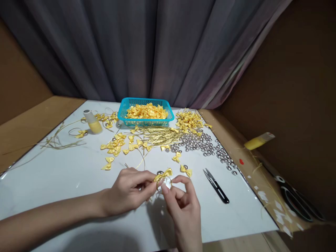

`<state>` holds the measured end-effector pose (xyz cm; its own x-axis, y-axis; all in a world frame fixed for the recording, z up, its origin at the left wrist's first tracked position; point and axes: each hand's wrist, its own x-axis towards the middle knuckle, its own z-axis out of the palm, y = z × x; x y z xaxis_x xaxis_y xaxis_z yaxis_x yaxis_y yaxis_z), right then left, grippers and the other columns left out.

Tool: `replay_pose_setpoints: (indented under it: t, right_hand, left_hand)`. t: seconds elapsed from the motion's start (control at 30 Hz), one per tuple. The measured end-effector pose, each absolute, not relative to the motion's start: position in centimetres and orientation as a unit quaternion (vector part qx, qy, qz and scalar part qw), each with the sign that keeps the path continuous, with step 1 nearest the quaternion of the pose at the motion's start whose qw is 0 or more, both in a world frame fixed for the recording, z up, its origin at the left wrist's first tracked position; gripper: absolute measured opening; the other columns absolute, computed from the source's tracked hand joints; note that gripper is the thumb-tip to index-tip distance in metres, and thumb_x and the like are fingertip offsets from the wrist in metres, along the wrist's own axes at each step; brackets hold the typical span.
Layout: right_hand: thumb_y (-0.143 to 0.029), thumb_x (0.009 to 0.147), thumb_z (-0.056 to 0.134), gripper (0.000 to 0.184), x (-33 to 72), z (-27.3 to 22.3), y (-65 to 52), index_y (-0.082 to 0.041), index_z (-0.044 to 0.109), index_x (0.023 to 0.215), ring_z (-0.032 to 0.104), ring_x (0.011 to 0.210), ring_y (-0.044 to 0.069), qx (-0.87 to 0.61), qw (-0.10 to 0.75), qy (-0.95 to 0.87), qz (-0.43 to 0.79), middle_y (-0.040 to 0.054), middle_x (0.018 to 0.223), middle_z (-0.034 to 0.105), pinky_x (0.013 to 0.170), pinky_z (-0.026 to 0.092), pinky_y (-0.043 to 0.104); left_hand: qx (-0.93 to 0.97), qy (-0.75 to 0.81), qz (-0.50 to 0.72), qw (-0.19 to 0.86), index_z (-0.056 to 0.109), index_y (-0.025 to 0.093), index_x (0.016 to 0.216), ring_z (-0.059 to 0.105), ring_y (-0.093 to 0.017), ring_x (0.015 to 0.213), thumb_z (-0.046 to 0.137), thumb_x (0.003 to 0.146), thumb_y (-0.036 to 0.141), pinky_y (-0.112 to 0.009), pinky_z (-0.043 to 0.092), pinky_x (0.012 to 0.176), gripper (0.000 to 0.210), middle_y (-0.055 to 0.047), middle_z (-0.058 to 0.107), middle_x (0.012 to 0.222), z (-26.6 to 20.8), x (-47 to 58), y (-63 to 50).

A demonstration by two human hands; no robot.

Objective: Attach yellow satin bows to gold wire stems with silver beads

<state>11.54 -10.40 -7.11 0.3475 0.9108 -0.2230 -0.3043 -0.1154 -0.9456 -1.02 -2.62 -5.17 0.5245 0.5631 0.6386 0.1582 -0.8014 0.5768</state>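
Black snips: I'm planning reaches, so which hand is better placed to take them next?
Probably the right hand: it is nearer the black snips, lying to its right. The left hand, farther away, pinches a yellow bow.

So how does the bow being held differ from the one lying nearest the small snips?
The held bow is pinched in the left hand; the other bow lies on the white sheet. A gold loop shows beneath the held bow; the other bow shows none. Both are yellow.
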Motion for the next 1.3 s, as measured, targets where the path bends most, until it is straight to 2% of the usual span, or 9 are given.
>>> replay_pose_setpoints:
  t: [0.13,0.27,0.53,0.7,0.83,0.93,1.0,1.1,1.3]
  right_hand:
    - [-0.026,0.081,0.061,0.018,11.4,-7.3,-10.6,-0.022,0.048,0.094,0.026,0.041,0.007,-0.631,0.611,-0.401,0.261,-0.0120,0.049,0.026,0.044,0.029,0.020]
    - [-0.012,0.081,0.056,0.015,11.9,-7.5,-11.2,-0.023,0.057,0.090,0.031,0.039,0.009,-0.615,0.561,-0.543,0.114,-0.0086,0.047,0.033,0.043,0.034,0.023]
    - [-0.013,0.082,0.055,0.018,12.7,-7.0,-11.0,-0.020,0.057,0.098,0.039,0.038,0.010,-0.531,0.506,-0.676,0.072,-0.0056,0.048,0.044,0.045,0.037,0.027]
    - [-0.003,0.080,0.051,0.032,13.2,-7.7,-10.8,-0.017,0.059,0.108,0.049,0.044,0.012,-0.478,0.512,-0.714,0.020,0.0016,0.058,0.061,0.044,0.037,0.027]
    - [-0.012,0.084,0.055,0.013,13.3,-7.6,-11.1,-0.020,0.065,0.086,0.046,0.039,0.010,-0.564,0.543,-0.609,0.122,-0.0027,0.050,0.057,0.041,0.039,0.023]
    - [-0.018,0.083,0.060,0.006,13.7,-6.7,-11.0,-0.020,0.064,0.086,0.038,0.036,0.008,-0.602,0.541,-0.573,0.126,-0.0067,0.043,0.047,0.037,0.035,0.021]
    - [-0.015,0.082,0.060,0.012,14.3,-5.8,-10.5,-0.021,0.062,0.092,0.044,0.044,0.010,-0.571,0.543,-0.609,0.093,-0.0045,0.051,0.051,0.044,0.040,0.022]
    - [-0.009,0.082,0.059,0.015,15.1,-4.2,-9.5,-0.020,0.061,0.092,0.056,0.071,0.016,-0.514,0.514,-0.685,0.061,0.0042,0.078,0.058,0.062,0.048,0.029]
    - [-0.003,0.084,0.052,0.015,15.8,-3.2,-8.0,-0.017,0.056,0.086,0.054,0.106,0.020,-0.450,0.461,-0.753,0.135,0.0085,0.099,0.058,0.089,0.046,0.038]
  left_hand:
    - [0.839,0.215,0.440,0.239,0.061,0.011,0.066,0.043,-0.006,0.032,0.054,0.085,0.012,-0.015,0.036,0.035,0.020,0.003,0.055,0.041,-5.2,-1.0,-2.7]
    - [0.833,0.235,0.411,0.286,0.064,0.011,0.067,0.044,-0.006,0.032,0.054,0.086,0.015,-0.015,0.036,0.034,0.022,0.003,0.055,0.040,-5.3,-0.9,-2.7]
    - [0.841,0.214,0.454,0.200,0.063,0.012,0.068,0.044,-0.006,0.034,0.053,0.087,0.017,-0.016,0.037,0.037,0.022,0.002,0.058,0.044,-5.4,-0.8,-2.5]
    - [0.823,0.248,0.423,0.286,0.060,0.012,0.061,0.043,-0.004,0.031,0.055,0.085,0.013,-0.012,0.036,0.035,0.024,0.005,0.053,0.038,-5.0,-0.9,-2.6]
    - [0.833,0.245,0.419,0.265,0.061,0.012,0.062,0.044,-0.005,0.031,0.053,0.087,0.016,-0.014,0.037,0.036,0.026,0.004,0.053,0.038,-5.0,-0.9,-2.6]
    - [0.848,0.215,0.432,0.218,0.065,0.012,0.070,0.045,-0.006,0.033,0.053,0.087,0.017,-0.016,0.037,0.037,0.022,0.002,0.058,0.044,-5.4,-0.8,-2.5]
    - [0.855,0.196,0.433,0.208,0.065,0.012,0.072,0.045,-0.006,0.034,0.052,0.087,0.017,-0.016,0.037,0.037,0.020,0.001,0.058,0.045,-5.7,-0.9,-2.5]
    - [0.863,0.173,0.431,0.200,0.065,0.013,0.075,0.045,-0.006,0.033,0.049,0.087,0.015,-0.016,0.037,0.037,0.019,0.003,0.056,0.043,-6.0,-0.9,-2.5]
    - [0.864,0.139,0.439,0.205,0.064,0.010,0.087,0.048,-0.007,0.034,0.049,0.087,0.010,-0.016,0.039,0.038,0.015,0.002,0.058,0.045,-6.3,-0.9,-2.4]
